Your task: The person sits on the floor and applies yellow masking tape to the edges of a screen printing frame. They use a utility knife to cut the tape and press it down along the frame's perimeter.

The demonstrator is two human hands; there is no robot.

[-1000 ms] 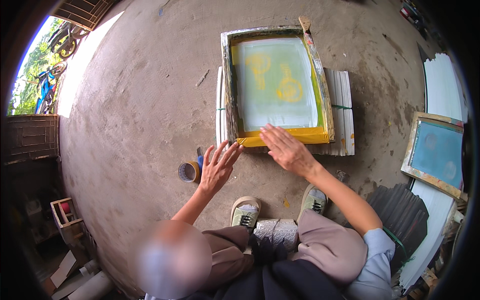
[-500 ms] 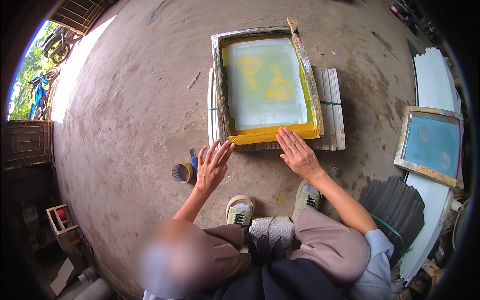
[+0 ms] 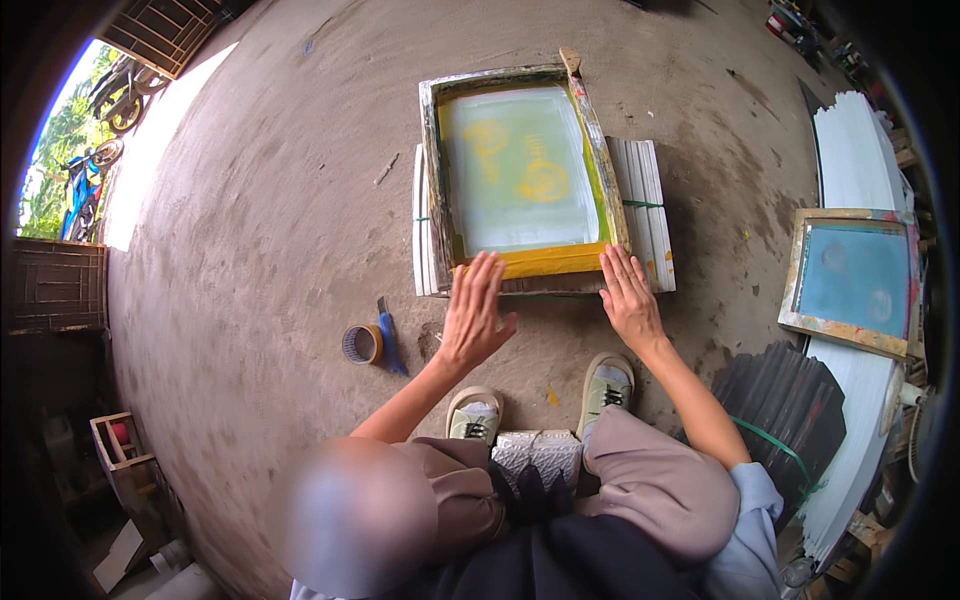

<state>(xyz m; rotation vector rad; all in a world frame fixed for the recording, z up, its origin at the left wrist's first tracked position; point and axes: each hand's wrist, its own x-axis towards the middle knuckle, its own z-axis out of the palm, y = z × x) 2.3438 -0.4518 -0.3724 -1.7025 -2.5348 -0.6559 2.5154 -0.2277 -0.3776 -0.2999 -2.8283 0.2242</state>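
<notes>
A wooden-framed printing screen (image 3: 520, 215) with green-yellow mesh and two faint yellow designs lies on a strapped stack of pale sheets (image 3: 642, 190). Brown-yellow tape (image 3: 545, 262) covers the frame's near bar. My left hand (image 3: 474, 318) lies with fingers stretched over the left end of that taped bar. Over at the right end, my right hand (image 3: 629, 298) rests its straight fingertips by the frame's near corner. Both hands hold nothing.
A roll of brown tape (image 3: 362, 344) and a blue-handled cutter (image 3: 388, 342) lie on the concrete floor left of my hands. To the right are a second screen with blue mesh (image 3: 853, 275), a strapped dark stack (image 3: 780, 415) and white sheets (image 3: 860, 150).
My left hand has moved right onto the taped bar. My right hand has slid right to the frame's corner. The view has shifted slightly.
</notes>
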